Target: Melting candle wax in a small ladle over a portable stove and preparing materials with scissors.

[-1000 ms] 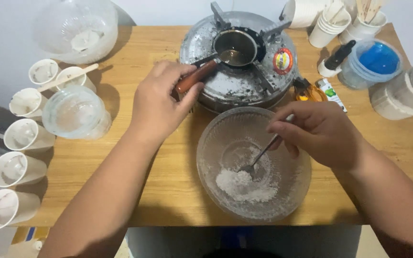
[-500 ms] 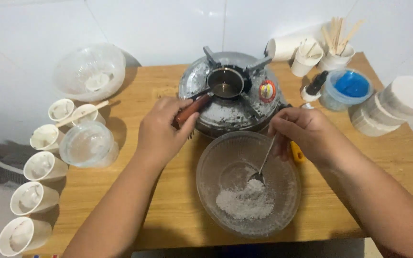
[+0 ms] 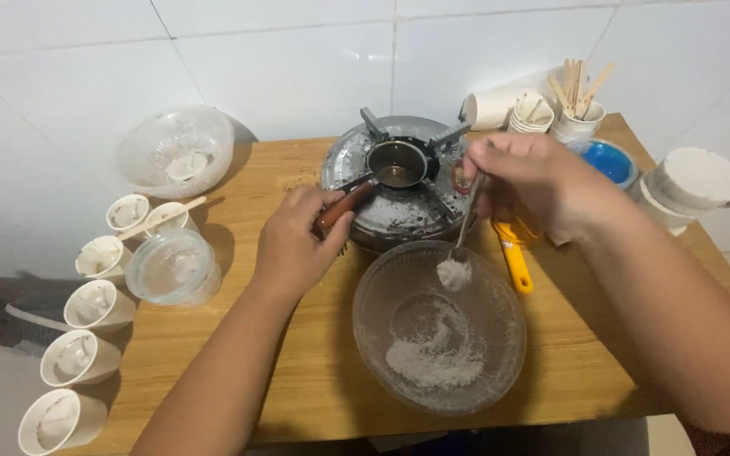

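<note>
My left hand [image 3: 297, 241] grips the brown wooden handle [image 3: 345, 205] of a small metal pot [image 3: 397, 163] that sits on a round silver burner [image 3: 399, 181]. My right hand [image 3: 534, 181] holds a metal spoon [image 3: 464, 232] heaped with white powder, lifted above the far rim of a clear glass bowl [image 3: 438, 325]. More white powder lies in the bottom of that bowl. The bowl stands on the wooden table [image 3: 314, 371] just in front of the burner.
A row of several white paper cups [image 3: 95, 308] lines the left edge, beside a clear lidded container [image 3: 172, 268] and a clear bowl [image 3: 177, 150]. At the right are a yellow-handled tool [image 3: 513, 262], a blue-lidded tub [image 3: 610, 162], cups of wooden sticks [image 3: 576, 105] and white round containers [image 3: 690, 181].
My right hand has lifted the spoon out of the bowl with a heap of white powder and moved it up toward the burner. The left hand stays on the pot handle.
</note>
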